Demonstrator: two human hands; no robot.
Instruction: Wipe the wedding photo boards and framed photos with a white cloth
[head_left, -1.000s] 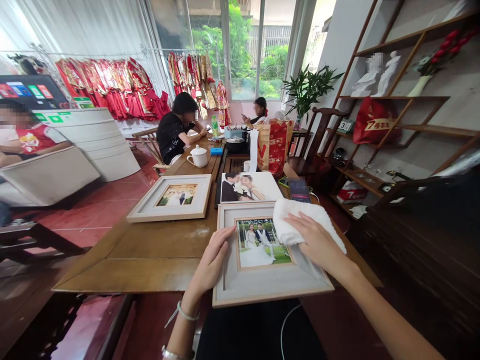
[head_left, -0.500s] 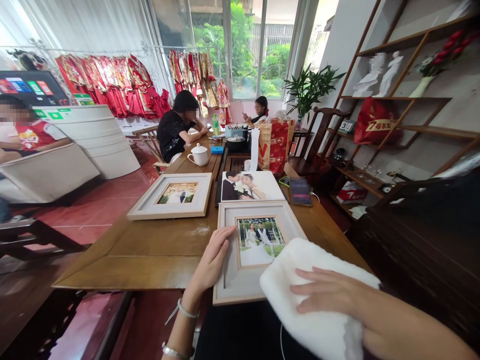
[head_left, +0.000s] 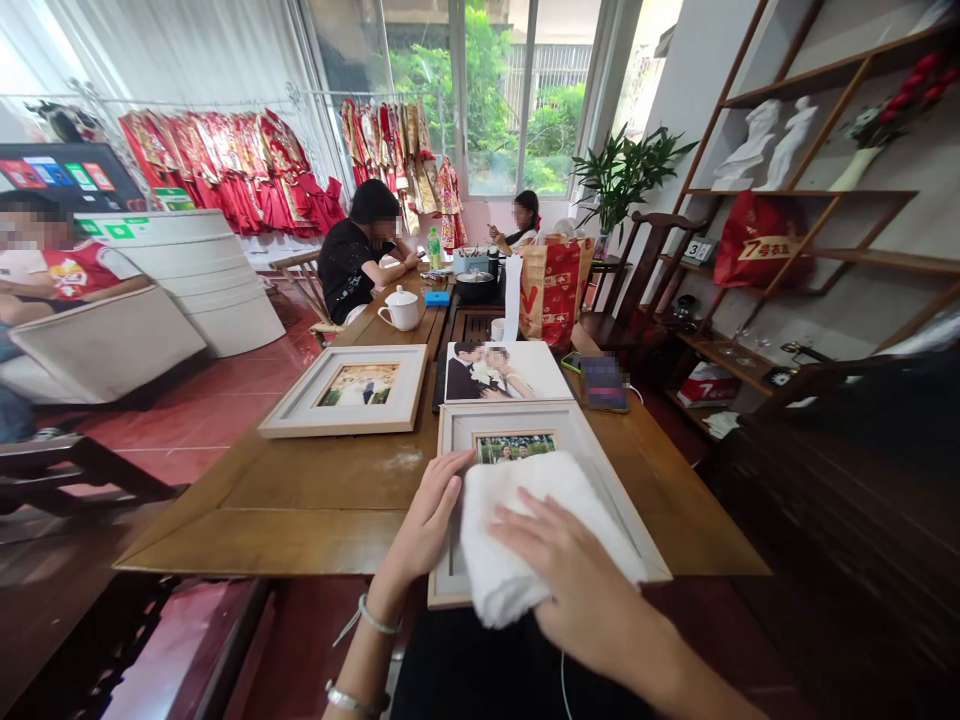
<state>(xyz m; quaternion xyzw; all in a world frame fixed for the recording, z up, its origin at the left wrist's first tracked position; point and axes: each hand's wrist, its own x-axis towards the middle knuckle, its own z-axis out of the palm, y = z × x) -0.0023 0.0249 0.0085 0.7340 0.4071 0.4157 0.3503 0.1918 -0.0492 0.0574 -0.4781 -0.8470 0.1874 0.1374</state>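
A light wood picture frame (head_left: 630, 520) lies at the table's near edge, its white mat around a photo of a couple outdoors. My left hand (head_left: 431, 510) holds the frame at its left side, fingers bent over the rim and reaching to the photo's upper left corner. Under my right hand (head_left: 559, 555) a folded white towel (head_left: 499, 490) is pressed onto the frame, fingers spread across it. It hides most of the photo; only the top strip shows. My right thumb is hidden.
Another framed photo (head_left: 274, 415) lies to the left. Beyond are a print of a couple (head_left: 540, 375), a phone (head_left: 604, 385), a lidded white cup (head_left: 401, 310) and a paper bag (head_left: 551, 290). Two people sit farther along the wooden table (head_left: 300, 500); another (head_left: 82, 265) sits at left.
My right hand has swept the towel leftward and onto the frame, covering most of the photo. My left hand has stayed at the frame's left side.
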